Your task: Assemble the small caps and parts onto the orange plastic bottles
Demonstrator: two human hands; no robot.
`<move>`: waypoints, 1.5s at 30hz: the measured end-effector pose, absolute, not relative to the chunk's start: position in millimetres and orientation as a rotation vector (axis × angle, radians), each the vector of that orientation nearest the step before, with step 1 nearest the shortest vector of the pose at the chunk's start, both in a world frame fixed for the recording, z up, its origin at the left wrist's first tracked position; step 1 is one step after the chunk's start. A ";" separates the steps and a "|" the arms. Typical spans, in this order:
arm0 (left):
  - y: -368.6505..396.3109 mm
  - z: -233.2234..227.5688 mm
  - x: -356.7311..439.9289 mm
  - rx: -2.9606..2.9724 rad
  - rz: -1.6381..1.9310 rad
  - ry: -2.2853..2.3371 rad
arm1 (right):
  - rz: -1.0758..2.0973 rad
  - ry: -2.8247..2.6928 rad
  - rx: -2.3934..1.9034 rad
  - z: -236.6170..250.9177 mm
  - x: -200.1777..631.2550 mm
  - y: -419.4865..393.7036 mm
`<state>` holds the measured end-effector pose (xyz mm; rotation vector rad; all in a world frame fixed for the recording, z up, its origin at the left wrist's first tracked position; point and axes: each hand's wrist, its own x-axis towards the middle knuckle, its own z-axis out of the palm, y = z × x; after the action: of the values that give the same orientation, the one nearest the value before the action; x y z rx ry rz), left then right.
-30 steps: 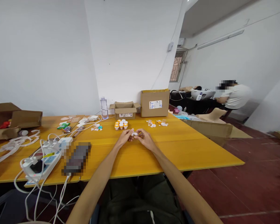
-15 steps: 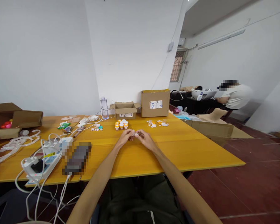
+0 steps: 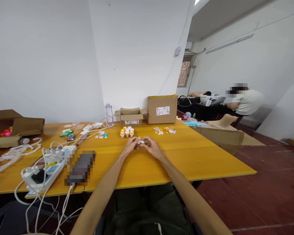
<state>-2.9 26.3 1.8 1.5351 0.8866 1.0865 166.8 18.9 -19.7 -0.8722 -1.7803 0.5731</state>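
Observation:
My left hand (image 3: 131,144) and my right hand (image 3: 151,147) meet over the middle of the yellow table (image 3: 191,156). Together they pinch a small white and clear piece (image 3: 142,142) between the fingertips. It is too small to tell more about it. Just beyond the hands stands a cluster of small orange-capped vials (image 3: 126,131). To the right of the cluster lie loose white and orange bits (image 3: 164,130).
Two cardboard boxes (image 3: 131,116) (image 3: 162,109) and a clear bottle (image 3: 109,114) stand at the table's far edge. A white power strip with cables (image 3: 45,168) lies at the left, an open box (image 3: 14,127) beyond it. Another person (image 3: 242,99) sits at the back right.
Both hands stay together on the small piece, with only slight finger movement. The view has tipped a little.

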 end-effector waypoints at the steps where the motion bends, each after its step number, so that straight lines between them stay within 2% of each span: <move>1: 26.1 1.9 -2.7 1.536 1.090 0.888 | 0.563 -1.781 -0.870 -19.8 167.0 19.1; 6: 25.2 2.3 -2.2 1.539 1.097 0.886 | 0.557 -1.782 -0.856 -19.4 167.3 18.9; 15: 24.6 3.0 -3.1 1.551 1.108 0.872 | 0.742 -1.795 -0.850 -18.7 166.1 16.5; 45: 28.2 0.6 -7.0 1.554 1.114 0.878 | 0.703 -1.759 -0.926 -21.3 168.2 21.7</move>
<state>-7.0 28.2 0.6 1.5543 0.8778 1.1141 168.2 21.7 -21.3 -0.9260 -1.7591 0.7026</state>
